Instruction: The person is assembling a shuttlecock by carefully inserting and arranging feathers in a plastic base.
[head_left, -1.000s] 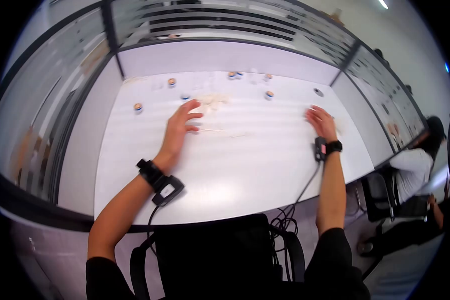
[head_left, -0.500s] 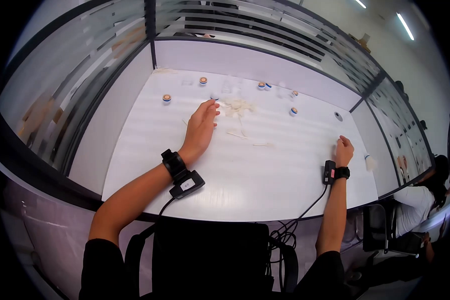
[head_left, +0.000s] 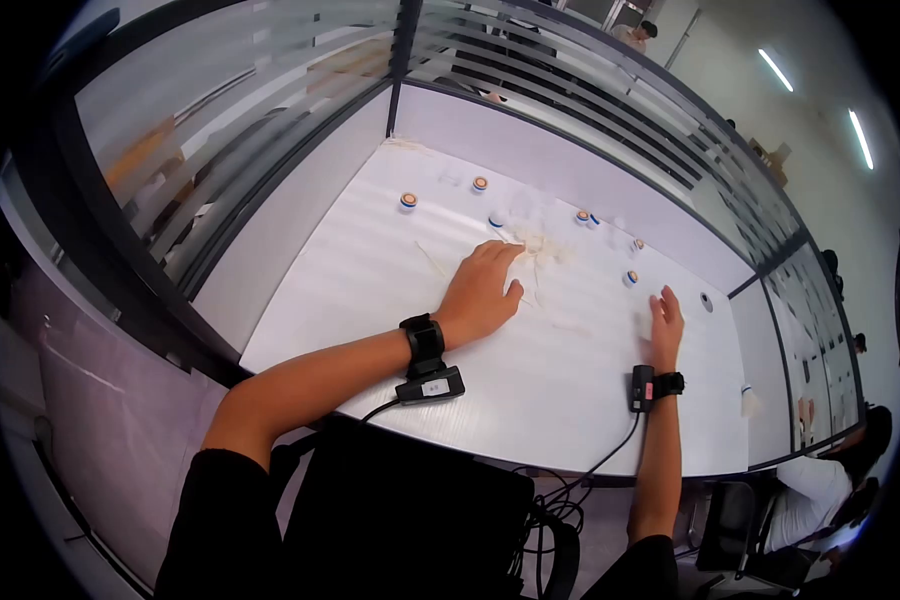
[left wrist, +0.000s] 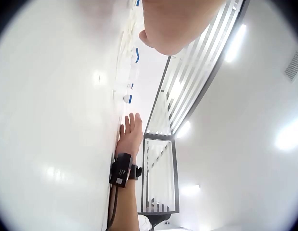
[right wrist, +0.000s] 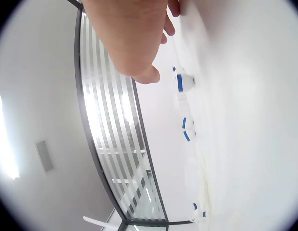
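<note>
In the head view the left hand (head_left: 480,290) is over the white table (head_left: 370,300), palm down with extended fingers, its fingertips near a pile of pale thin strips (head_left: 545,248). The right hand (head_left: 667,325) stands on its edge at the table's right side, fingers extended, with nothing visible in it. A small container with a blue rim (head_left: 497,219) lies just beyond the left fingertips. Another, with an orange top (head_left: 631,278), is left of the right fingertips. The left wrist view shows the right hand (left wrist: 130,137) with its fingers apart.
More small containers (head_left: 408,202) stand toward the back, beside clear plastic pieces. Loose strips (head_left: 430,258) lie left of the left hand. A whitish item (head_left: 750,402) is at the right panel. Low partitions (head_left: 570,170) enclose the table; a seated person (head_left: 815,490) is beyond the right side.
The head view has swung, so the table appears turned. The left hand has moved over the table toward the strips, and the right hand's fingers have straightened from a loose curl.
</note>
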